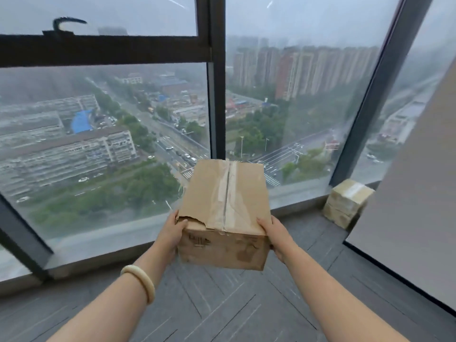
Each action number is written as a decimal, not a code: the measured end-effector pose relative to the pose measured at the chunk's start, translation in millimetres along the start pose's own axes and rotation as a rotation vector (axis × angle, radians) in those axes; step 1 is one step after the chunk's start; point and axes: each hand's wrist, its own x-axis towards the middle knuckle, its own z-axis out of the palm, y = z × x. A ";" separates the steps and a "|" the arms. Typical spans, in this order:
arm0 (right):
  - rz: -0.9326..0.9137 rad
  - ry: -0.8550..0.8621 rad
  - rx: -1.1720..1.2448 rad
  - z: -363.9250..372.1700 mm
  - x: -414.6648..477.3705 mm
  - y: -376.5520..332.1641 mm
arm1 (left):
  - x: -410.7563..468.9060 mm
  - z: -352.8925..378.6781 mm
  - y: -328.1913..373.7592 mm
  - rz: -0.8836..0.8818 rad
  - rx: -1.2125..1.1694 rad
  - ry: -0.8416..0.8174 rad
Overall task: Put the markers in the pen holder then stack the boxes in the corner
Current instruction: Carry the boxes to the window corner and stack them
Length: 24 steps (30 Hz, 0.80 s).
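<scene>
I hold a brown cardboard box [225, 213] in the air in front of me, above the floor. Clear tape runs along its top seam and its near left corner is torn. My left hand [172, 233] grips the box's left side and my right hand [275, 234] grips its right side. Two more taped cardboard boxes [346, 202] sit stacked on the floor in the corner at the right, where the window meets a grey panel. No markers or pen holder are in view.
Floor-to-ceiling windows with dark frames [217, 95] stand straight ahead. A grey panel [409, 218] closes off the right side. Grey carpet tiles [222, 304] cover the floor between me and the corner. A pale bangle [140, 282] circles my left wrist.
</scene>
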 end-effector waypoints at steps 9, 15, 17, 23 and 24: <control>-0.006 0.230 0.067 -168.0 111.7 -35.7 | 135.5 204.5 30.8 -0.023 0.068 -0.246; 0.024 0.392 0.207 -229.9 204.7 -45.7 | 252.2 309.4 53.1 -0.036 0.187 -0.431; 0.024 0.454 0.237 -249.6 241.0 -49.5 | 295.8 344.7 59.3 -0.033 0.217 -0.489; 0.068 0.602 0.266 -307.3 328.2 -66.7 | 395.2 451.0 92.4 -0.054 0.247 -0.663; 0.080 0.624 0.261 -316.8 338.9 -70.3 | 410.0 468.1 94.9 -0.066 0.252 -0.691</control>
